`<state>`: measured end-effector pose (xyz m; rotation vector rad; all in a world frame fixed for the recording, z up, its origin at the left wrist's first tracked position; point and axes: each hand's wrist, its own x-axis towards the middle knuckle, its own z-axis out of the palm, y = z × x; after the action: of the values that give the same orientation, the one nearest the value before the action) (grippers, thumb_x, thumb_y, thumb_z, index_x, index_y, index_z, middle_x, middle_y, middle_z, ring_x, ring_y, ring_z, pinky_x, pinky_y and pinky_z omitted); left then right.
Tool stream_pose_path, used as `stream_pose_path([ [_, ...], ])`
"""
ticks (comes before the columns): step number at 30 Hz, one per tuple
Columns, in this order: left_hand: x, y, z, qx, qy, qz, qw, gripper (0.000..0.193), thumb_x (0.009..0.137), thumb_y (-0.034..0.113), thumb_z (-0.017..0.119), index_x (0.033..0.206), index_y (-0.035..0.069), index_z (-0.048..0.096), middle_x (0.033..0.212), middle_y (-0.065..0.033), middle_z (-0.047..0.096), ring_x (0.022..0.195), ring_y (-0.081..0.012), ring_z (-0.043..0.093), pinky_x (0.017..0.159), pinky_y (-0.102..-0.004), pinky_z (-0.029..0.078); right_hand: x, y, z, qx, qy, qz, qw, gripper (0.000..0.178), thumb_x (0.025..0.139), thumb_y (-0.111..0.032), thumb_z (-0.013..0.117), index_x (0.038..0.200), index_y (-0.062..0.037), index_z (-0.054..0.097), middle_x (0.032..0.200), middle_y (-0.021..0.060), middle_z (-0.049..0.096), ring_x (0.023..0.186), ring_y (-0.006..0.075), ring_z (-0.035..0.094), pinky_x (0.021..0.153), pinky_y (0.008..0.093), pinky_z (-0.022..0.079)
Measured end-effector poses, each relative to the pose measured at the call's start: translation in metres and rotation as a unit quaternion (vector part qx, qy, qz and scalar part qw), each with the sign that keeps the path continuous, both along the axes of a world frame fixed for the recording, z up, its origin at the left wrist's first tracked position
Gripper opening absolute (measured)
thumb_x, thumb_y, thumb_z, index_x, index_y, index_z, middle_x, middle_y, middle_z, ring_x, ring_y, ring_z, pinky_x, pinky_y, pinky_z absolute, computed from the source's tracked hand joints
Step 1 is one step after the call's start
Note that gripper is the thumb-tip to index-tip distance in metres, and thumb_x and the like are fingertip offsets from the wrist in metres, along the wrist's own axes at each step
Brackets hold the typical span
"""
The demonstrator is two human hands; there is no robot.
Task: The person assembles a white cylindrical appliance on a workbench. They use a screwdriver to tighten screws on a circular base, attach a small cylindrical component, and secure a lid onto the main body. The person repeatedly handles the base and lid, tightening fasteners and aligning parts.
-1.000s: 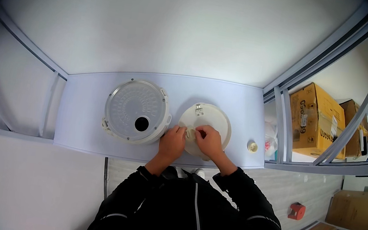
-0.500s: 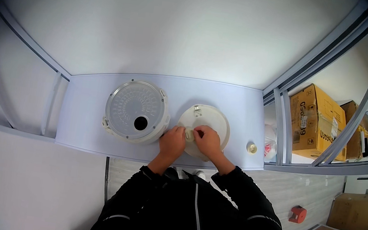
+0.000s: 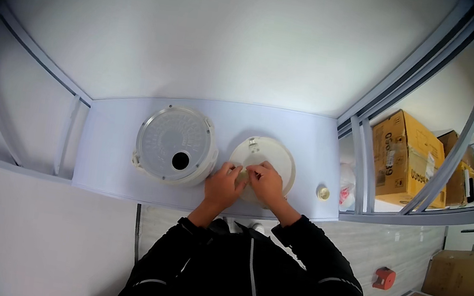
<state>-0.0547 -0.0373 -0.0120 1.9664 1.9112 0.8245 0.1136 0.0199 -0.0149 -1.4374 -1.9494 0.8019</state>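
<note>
On the white table lies a flat, round, off-white cover [image 3: 277, 156] with a small fitting near its far rim. Over its near left part both my hands meet around a small pale round piece [image 3: 242, 176]. My left hand [image 3: 223, 186] closes on that piece from the left. From the right, the fingers of my right hand [image 3: 266, 182] are pinched together at it; what lies between those fingertips is too small to make out. To the left stands a round off-white container [image 3: 210, 168] with a grey perforated disc [image 3: 169, 135] on top and a dark round hole.
A small yellowish round cap-like piece [image 3: 323, 192] sits near the table's [image 3: 112, 130] right end. Grey frame bars [image 3: 367, 160] rise at both sides. Beyond the right bars are a cardboard box [image 3: 401, 162] and a plastic bag [image 3: 347, 184]. A red stool [image 3: 384, 278] stands on the floor.
My left hand has turned slightly and its fingers now cover more of the small pale piece. My right fingertips have shifted a little at it. Everything else on the table stays put.
</note>
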Motion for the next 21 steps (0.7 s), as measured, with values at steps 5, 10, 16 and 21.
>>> stream_pose_path([
  [5,0.001,-0.001,0.008,-0.014,-0.021,-0.011,1.000,0.054,0.086,0.038,0.080,0.131,0.009,0.070,0.122,-0.0084,0.065,0.100,-0.0325,0.071,0.081,-0.0444,0.059,0.006,0.001,-0.002,0.043,-0.009,0.054,0.998,0.016,0.090,-0.020,0.075,0.104,-0.0185,0.083,0.097,0.0090,0.069,0.080,0.0296,0.071,0.073,0.0421,0.058],
  [10,-0.001,0.001,0.002,0.001,-0.036,-0.024,0.999,0.055,0.085,0.035,0.081,0.132,0.009,0.069,0.120,-0.0097,0.065,0.103,-0.0336,0.070,0.083,-0.0442,0.059,0.013,0.001,0.005,0.033,-0.031,0.122,0.992,0.025,0.089,-0.017,0.073,0.114,-0.0181,0.080,0.107,0.0124,0.066,0.080,0.0312,0.071,0.074,0.0432,0.058],
  [16,-0.005,0.000,0.010,-0.015,-0.060,-0.048,0.997,0.051,0.088,0.029,0.077,0.133,0.008,0.068,0.121,-0.0121,0.065,0.106,-0.0366,0.069,0.086,-0.0450,0.058,0.016,0.001,0.005,0.047,-0.029,0.133,0.990,0.026,0.088,-0.015,0.073,0.114,-0.0158,0.079,0.107,0.0130,0.066,0.077,0.0306,0.071,0.073,0.0435,0.059],
  [21,-0.010,-0.001,0.002,-0.030,-0.075,-0.052,0.995,0.045,0.092,0.024,0.073,0.134,0.008,0.067,0.124,-0.0136,0.065,0.106,-0.0387,0.068,0.088,-0.0461,0.057,0.023,-0.001,0.002,0.050,-0.014,0.137,0.989,0.024,0.087,-0.014,0.073,0.110,-0.0124,0.079,0.109,0.0133,0.069,0.076,0.0313,0.072,0.074,0.0419,0.061],
])
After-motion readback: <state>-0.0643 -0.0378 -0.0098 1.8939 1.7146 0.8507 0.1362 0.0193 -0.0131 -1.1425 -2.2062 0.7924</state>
